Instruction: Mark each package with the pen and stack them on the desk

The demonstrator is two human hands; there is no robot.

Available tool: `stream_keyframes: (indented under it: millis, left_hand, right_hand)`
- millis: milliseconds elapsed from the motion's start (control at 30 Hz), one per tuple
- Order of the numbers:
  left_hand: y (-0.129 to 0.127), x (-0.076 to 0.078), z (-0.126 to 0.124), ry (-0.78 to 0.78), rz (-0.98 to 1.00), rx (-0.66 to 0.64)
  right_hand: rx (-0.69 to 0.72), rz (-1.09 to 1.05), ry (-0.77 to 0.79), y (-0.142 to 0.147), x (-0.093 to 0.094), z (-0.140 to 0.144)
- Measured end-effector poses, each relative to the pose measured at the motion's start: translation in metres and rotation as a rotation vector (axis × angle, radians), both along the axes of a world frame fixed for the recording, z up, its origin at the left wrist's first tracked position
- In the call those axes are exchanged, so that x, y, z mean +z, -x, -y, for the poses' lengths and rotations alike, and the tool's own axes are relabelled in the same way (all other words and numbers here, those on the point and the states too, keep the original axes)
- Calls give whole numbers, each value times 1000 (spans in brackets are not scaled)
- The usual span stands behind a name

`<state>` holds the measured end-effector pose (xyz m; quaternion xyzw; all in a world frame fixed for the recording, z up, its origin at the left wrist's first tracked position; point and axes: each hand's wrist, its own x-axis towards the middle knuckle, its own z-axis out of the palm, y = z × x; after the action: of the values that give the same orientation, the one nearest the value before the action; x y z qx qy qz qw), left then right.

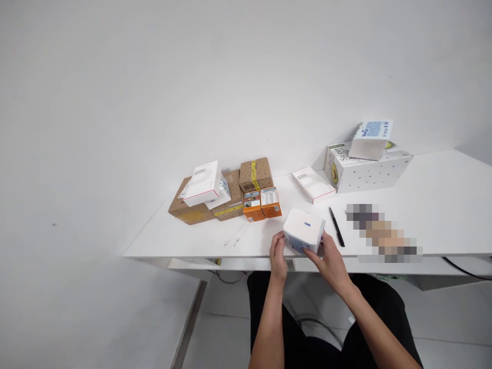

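Note:
A small white box [304, 228] with a blue mark on top sits at the near edge of the white table [442, 205]. My left hand [277, 254] grips its left side and my right hand [329, 259] holds its near right side, fingers wrapped on the front face. A black pen [336, 226] lies just right of the box.
Brown cardboard boxes [230, 197] sit stacked to the left, with a white box [203, 183] on top and two orange cartons [262, 204] in front. A flat white box [313, 184] lies behind the pen. At the back right a dotted white box [365, 169] carries a small blue-and-white box [371, 138].

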<state>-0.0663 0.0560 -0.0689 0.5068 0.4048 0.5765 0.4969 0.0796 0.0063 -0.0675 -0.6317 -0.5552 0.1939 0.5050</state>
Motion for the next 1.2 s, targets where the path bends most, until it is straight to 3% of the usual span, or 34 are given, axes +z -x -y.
stream_keyframes:
  millis: [200,400,567,800,1000,1200]
  left_hand:
    - [5,-6,4,-16,45,-49]
    - [7,2,15,-82,73,-173]
    - [8,6,15,-122,8,-187]
    - [8,19,20,-78,-73,-267]
    - [13,39,26,-155,-201,-273]
    - [17,51,31,-217,-248,-223]
  right_hand:
    - [59,-189,45,1,2,2]
    - [202,-544,90,0,5,6]
    - [261,-722,97,-6,8,7]
    - [272,-735,158,-13,18,11]
    - [169,-635,238,-16,22,16]
    - [316,-634,233,-18,28,19]
